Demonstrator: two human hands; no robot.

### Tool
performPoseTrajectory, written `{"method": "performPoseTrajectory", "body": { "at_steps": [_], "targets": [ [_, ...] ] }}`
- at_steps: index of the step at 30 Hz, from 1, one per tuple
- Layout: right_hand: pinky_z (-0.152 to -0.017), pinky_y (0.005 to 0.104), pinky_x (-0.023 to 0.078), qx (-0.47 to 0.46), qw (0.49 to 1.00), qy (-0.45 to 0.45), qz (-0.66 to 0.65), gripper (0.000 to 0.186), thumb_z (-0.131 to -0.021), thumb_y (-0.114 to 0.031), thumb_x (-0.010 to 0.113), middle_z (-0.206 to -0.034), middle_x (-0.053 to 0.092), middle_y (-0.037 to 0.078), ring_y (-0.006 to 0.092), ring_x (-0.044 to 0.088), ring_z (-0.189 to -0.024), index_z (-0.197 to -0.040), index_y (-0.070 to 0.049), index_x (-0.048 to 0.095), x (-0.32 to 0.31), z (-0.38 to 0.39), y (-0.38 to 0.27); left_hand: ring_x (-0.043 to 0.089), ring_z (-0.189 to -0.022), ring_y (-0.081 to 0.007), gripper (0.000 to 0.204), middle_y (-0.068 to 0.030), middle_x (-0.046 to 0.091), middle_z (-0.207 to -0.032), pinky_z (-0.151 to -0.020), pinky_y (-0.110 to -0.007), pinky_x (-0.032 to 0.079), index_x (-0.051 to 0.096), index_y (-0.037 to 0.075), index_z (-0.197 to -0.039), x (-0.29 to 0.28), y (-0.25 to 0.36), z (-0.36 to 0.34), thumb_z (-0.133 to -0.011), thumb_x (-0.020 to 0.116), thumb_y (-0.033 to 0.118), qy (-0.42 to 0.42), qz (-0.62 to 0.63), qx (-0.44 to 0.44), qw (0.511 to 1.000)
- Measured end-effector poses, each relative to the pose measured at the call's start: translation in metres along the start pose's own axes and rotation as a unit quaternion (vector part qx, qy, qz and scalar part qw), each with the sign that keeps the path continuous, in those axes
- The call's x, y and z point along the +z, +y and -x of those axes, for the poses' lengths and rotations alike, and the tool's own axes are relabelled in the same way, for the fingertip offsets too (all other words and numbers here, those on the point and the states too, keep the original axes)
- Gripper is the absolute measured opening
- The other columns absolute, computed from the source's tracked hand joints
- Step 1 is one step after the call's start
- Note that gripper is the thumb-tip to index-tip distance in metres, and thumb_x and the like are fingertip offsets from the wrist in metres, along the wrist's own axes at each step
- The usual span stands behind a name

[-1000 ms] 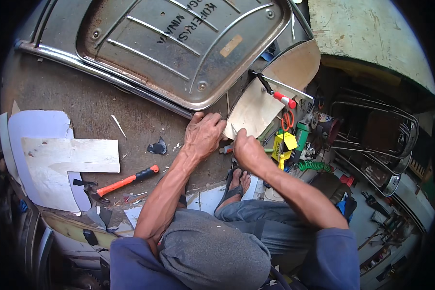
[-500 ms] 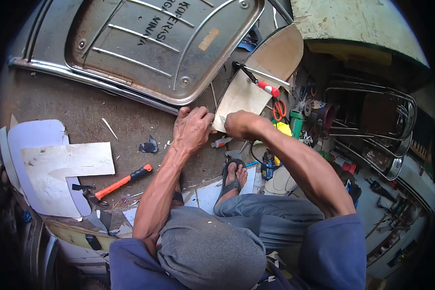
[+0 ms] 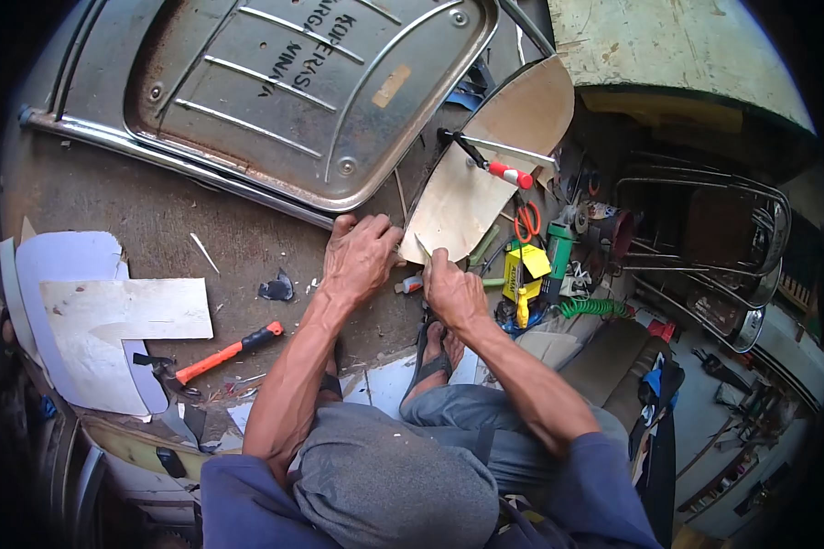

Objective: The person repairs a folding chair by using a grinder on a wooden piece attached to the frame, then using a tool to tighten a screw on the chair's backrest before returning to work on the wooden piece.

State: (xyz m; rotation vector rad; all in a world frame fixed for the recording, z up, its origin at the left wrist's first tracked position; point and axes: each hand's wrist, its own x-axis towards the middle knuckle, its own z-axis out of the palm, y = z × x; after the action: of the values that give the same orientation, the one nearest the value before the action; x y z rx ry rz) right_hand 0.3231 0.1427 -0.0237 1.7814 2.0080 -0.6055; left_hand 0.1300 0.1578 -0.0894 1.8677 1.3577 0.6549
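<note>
A curved tan plywood-like panel (image 3: 467, 197) lies ahead of me, with a bar clamp (image 3: 508, 172) across its middle, red handle to the right. My left hand (image 3: 362, 256) is closed at the panel's near left edge, fingers curled against it beside the chrome tube. My right hand (image 3: 456, 288) is closed around a thin pointed tool (image 3: 421, 243), its tip on the panel's near end. Most of this tool is hidden in the fist, so its kind cannot be told.
A grey metal chair part (image 3: 275, 101) with a chrome frame fills the upper left. An orange-handled hammer (image 3: 229, 355) lies near white cut-out sheets (image 3: 128, 306). At right are orange-handled scissors (image 3: 527, 221), a yellow box (image 3: 525, 267), a green tool (image 3: 557, 252) and stacked chrome-framed chairs (image 3: 705, 224).
My right hand has drawn back toward me along the panel's near end, and its elbow has dropped inward. More of the panel and the yellow box show now. My left hand stays nearly in place.
</note>
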Motion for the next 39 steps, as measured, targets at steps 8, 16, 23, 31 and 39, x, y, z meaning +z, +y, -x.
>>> {"method": "performPoseTrajectory", "body": {
  "at_steps": [8,16,23,31,39],
  "targets": [
    [-0.075,0.0595,0.055,0.098,0.994,-0.053,-0.001,0.034,-0.102,-0.027,0.047,-0.079,0.066,0.037,0.0547,0.069,-0.081,-0.106,0.006,0.053,-0.113,-0.011,-0.055,0.063,-0.104,-0.0199,0.037,-0.0014,0.061,-0.099,-0.096,-0.042,0.037,0.068,0.017,-0.108,0.000,0.001,0.001,-0.076,0.083,0.026,-0.024,-0.001,-0.022,0.999],
    [-0.076,0.0639,0.053,0.079,0.993,-0.076,-0.041,0.036,-0.106,-0.032,0.042,-0.079,0.066,0.038,0.0567,0.067,-0.081,-0.107,0.003,0.052,-0.050,-0.009,-0.011,0.064,-0.103,-0.0198,0.038,-0.0012,0.062,-0.099,-0.095,-0.042,0.037,0.069,0.017,-0.108,-0.002,0.005,-0.006,-0.075,0.084,0.029,-0.017,-0.027,-0.012,0.999],
    [-0.074,0.0644,0.054,0.081,0.993,-0.074,-0.049,0.036,-0.106,-0.031,0.043,-0.079,0.066,0.039,0.0578,0.067,-0.080,-0.106,0.003,0.050,-0.035,-0.012,-0.008,0.064,-0.102,-0.0200,0.028,-0.0024,0.062,-0.096,-0.095,-0.041,0.038,0.070,0.014,-0.101,-0.005,0.010,-0.004,-0.079,0.080,0.028,-0.012,-0.026,-0.014,0.999],
    [-0.072,0.0644,0.054,0.070,0.994,-0.071,-0.046,0.034,-0.105,-0.030,0.043,-0.078,0.065,0.039,0.0575,0.067,-0.079,-0.105,0.003,0.050,-0.033,-0.014,-0.006,0.063,-0.100,-0.0199,0.031,-0.0019,0.061,-0.097,-0.095,-0.042,0.035,0.071,0.016,-0.104,-0.002,0.010,-0.004,-0.080,0.080,0.032,-0.019,-0.018,-0.038,0.999],
    [-0.074,0.0640,0.054,0.067,0.994,-0.082,-0.034,0.033,-0.104,-0.030,0.045,-0.080,0.066,0.038,0.0573,0.067,-0.081,-0.106,0.003,0.049,-0.040,-0.015,-0.008,0.063,-0.100,-0.0191,0.033,-0.0009,0.061,-0.097,-0.096,-0.042,0.034,0.072,0.017,-0.106,-0.001,0.008,-0.002,-0.079,0.080,0.034,-0.022,-0.017,-0.033,0.999]
  ]
}}
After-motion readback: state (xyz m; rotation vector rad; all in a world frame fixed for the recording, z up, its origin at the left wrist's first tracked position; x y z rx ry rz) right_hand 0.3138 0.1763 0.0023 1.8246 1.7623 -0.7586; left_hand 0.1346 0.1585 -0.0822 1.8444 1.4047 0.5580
